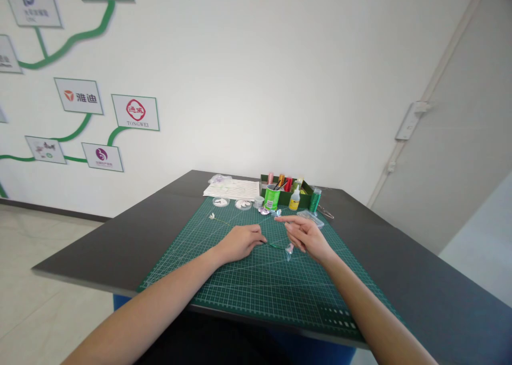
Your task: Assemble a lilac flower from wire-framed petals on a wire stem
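My left hand (242, 242) is closed over the cutting mat, its thumb and fingers pinching a thin green flower stem (277, 245). The stem runs to the right and ends in a small pale pink and clear flower (289, 251). Just above that flower hovers my right hand (306, 238), index finger stretched to the left and the other fingers loosely bent; I see nothing held in it. Left of my left hand, a small white flower (212, 216) on a thin stem lies on the mat. Shiny petal-like pieces (264, 211) lie beyond my hands.
The green cutting mat (256, 295) covers the middle of the dark table (132, 242). Toward the back stand shallow dishes (243, 205), a green can (272, 198), a yellow-labelled glue bottle (294, 200), a green spool (315, 200) and a box (284, 198). Scissors (326, 212) lie right; white sheets (236, 189) lie left.
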Motion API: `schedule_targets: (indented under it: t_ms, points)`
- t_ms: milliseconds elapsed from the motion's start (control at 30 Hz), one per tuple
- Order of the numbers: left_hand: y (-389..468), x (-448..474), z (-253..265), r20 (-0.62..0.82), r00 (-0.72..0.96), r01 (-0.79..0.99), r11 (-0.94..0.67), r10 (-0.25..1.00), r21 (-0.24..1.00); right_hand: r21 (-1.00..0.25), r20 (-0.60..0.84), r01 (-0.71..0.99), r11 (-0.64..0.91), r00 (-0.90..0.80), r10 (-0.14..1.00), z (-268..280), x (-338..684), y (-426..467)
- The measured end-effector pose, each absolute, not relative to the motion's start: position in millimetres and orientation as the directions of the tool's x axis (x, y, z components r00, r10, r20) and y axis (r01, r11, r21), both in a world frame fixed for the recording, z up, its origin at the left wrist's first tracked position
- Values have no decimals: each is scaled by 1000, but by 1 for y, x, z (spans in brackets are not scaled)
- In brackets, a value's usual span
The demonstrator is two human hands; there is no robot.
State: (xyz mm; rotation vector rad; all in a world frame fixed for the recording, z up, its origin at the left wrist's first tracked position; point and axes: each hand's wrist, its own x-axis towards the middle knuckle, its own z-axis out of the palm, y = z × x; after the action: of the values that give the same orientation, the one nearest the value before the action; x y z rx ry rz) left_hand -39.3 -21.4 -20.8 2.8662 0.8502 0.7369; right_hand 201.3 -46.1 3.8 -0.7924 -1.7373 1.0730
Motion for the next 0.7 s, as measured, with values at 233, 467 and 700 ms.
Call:
schedule_targets:
  t_ms: [233, 467, 700]
  points:
    - [-23, -39, -20, 417, 774, 429, -879, 477, 210, -901, 424, -50, 430, -306, 852, 6, 206, -43]
    - [-24, -39, -19, 400, 789, 366, -880, 466, 302, -895, 446, -125, 429, -266, 854, 6, 208, -40]
    - [-24, -37, -19, 374, 810, 306, -870, 451, 386, -896, 443, -127, 425, -217, 870, 5, 211, -39]
